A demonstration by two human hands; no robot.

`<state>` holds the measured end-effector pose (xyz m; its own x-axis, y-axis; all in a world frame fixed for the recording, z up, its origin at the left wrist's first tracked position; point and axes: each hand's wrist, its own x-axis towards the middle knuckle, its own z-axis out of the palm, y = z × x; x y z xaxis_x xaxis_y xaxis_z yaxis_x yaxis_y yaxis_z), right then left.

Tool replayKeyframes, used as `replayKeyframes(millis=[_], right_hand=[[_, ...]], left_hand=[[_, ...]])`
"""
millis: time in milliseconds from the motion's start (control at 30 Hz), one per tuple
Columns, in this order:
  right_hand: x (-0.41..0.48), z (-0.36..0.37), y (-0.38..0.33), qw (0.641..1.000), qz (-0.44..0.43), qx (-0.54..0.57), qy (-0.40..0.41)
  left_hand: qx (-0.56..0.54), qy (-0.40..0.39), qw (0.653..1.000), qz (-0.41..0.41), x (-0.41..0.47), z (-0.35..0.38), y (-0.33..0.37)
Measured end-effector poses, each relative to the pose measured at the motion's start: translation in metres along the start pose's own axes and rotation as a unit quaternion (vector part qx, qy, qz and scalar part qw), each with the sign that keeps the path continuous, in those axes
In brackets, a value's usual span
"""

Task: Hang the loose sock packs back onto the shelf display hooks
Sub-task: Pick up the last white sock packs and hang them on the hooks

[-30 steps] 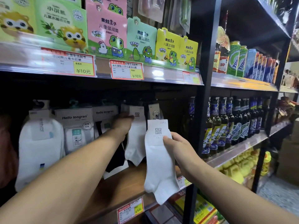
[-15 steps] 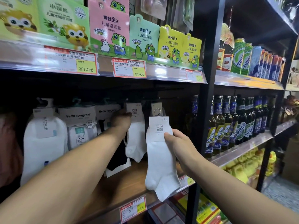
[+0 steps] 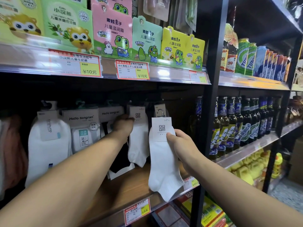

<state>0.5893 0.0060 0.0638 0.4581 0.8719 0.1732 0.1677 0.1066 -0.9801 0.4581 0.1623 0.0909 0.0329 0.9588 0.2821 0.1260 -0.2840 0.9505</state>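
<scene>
Two white XPYU sock packs show – one hanging (image 3: 138,136), one loose (image 3: 164,161). The right hand (image 3: 180,145) pinches the loose pack's paper band, its metal hook (image 3: 159,112) upright before the rack. The left hand (image 3: 123,125) grips the hanging pack's edge – two Hello tongran packs (image 3: 82,118) beside

1. Sock pack (image 3: 164,167): matt white knit cloth, ribbed at the cuff, with a paper band.
2. Hook (image 3: 160,112): shiny metal.
3. Shelf (image 3: 131,182): wood-grain board (glossy plastic price strip).
</scene>
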Motion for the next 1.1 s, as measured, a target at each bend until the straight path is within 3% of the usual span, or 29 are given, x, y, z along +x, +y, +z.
replayKeyframes(millis=[400,700,1100], right_hand=[[0.031,0.02,-0.016,0.999,0.012,0.033,0.004],[0.068,0.045,-0.035,0.998,0.011,-0.055,-0.013],[0.086,0.063,-0.023,0.993,0.079,-0.079,-0.032]], left_hand=[[-0.042,-0.039,0.998,0.024,-0.024,-0.033,0.0],[-0.067,-0.044,0.996,0.035,-0.037,-0.048,-0.001],[-0.044,-0.06,0.997,0.016,-0.04,-0.07,-0.008]])
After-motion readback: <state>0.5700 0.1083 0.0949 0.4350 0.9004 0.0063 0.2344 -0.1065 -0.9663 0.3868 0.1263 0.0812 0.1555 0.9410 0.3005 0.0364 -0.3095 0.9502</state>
